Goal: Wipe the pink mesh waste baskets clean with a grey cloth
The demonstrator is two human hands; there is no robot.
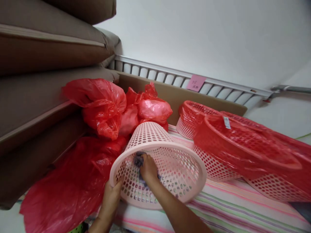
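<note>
Pressing a cloth inside a tipped pink basket
Left hand is gripping its rim; right hand is clutching the cloth.

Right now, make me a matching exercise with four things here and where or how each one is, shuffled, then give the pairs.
1 pale pink perforated plastic basket
2 dark crumpled cloth
3 pink paper sticky note
4 left hand

A on the white railing
B gripping the basket's rim
C under the right hand
D tipped on its side, mouth toward the camera

Pairs: 1-D, 2-C, 3-A, 4-B
</note>
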